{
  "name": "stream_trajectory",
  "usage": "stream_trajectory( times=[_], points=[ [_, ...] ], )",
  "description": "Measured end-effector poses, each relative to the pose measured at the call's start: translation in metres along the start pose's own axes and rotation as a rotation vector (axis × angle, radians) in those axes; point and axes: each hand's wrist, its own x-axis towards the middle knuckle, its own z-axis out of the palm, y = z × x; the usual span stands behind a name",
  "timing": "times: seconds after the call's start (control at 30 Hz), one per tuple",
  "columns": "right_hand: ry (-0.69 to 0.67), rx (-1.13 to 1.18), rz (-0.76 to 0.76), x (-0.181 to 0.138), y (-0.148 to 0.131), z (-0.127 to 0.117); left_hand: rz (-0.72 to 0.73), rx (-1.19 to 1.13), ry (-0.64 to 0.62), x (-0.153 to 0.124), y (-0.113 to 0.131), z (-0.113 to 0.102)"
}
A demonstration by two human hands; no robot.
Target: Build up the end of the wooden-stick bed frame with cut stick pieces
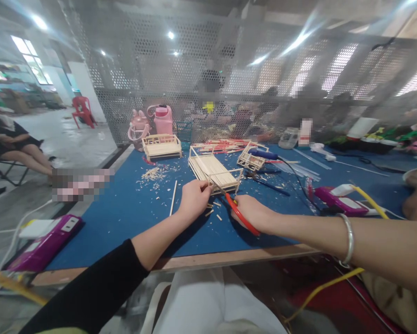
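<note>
Left hand (194,197): fingers pinched at the stick model's near corner (215,169); what they grip is hidden.
Right hand (253,211): fingers wrapped around red-handled scissors (242,217).
Blades (220,189): so near the fingertips, a slip could nick skin or a model rail.
Forearms (302,228): both reach forward, converging over the blue tabletop (114,227) where the model stands.

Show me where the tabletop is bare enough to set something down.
Widest free patch: the left of the blue tabletop, between the left-hand purple power strip and the lone pale stick, with only scattered specks. A narrow strip also lies free between the scissors and the near edge. Crowded: the middle and back, with the slatted wooden model, shavings and heaped sticks.
</note>
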Motion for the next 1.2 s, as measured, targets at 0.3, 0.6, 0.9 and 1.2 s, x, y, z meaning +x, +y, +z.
stream_trajectory(
  times=[0.3,0.6,0.9,1.2],
  points=[
    [-0.042,0.103,-0.076,-0.011,0.034,-0.023,-0.062,-0.070,0.012,-0.003,-0.005,-0.001],
    [0.126,-0.223,0.093,-0.020,0.137,-0.041,-0.127,-0.110,-0.048,-0.002,-0.007,-0.005],
    [-0.033,-0.506,0.128,0.040,0.126,-0.066,-0.137,-0.088,-0.131,0.003,-0.008,-0.004],
    [-0.302,-0.635,-0.003,0.053,0.123,-0.095,-0.237,-0.098,-0.207,0.012,-0.003,-0.038]
  ],
)
